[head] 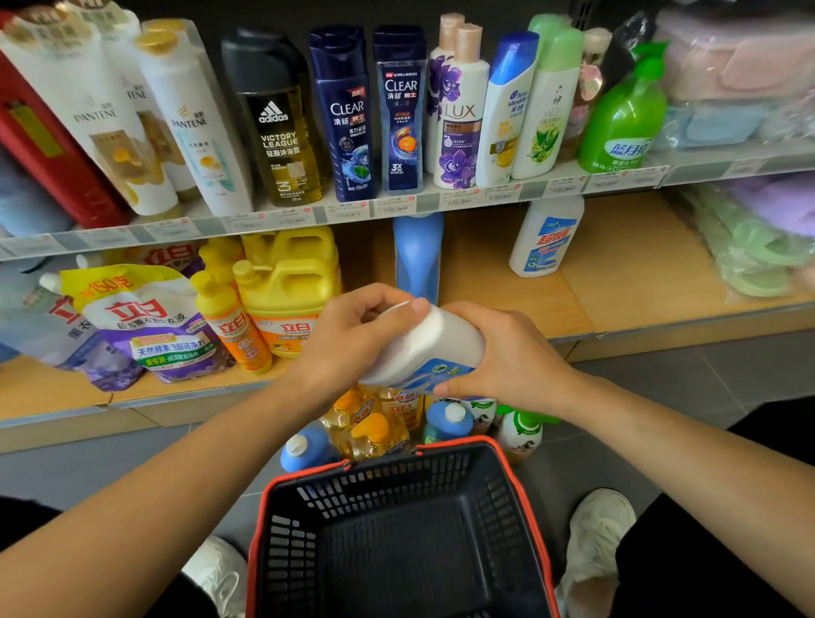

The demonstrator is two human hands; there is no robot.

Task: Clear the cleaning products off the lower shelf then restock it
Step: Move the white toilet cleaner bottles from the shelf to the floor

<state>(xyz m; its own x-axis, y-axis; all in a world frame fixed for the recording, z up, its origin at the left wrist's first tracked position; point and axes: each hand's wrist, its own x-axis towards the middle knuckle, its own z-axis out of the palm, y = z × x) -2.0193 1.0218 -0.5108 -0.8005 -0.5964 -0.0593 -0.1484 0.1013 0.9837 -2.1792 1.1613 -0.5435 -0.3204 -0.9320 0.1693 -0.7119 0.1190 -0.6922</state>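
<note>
The bottle (434, 345) is held tilted above the basket (379, 489). The left hand (348, 339) curls round its base and the right hand (511, 360) round its label end. Smooth rigid plastic, probably full and heavy: grip the body.

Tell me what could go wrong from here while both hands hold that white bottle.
The left hand and right hand hold the white bottle tilted above the floor bottles; a slip could topple them. Those bottles crowd against the basket, so setting another down may knock one over. The purple pouch leans at the shelf edge and might slide off.
</note>
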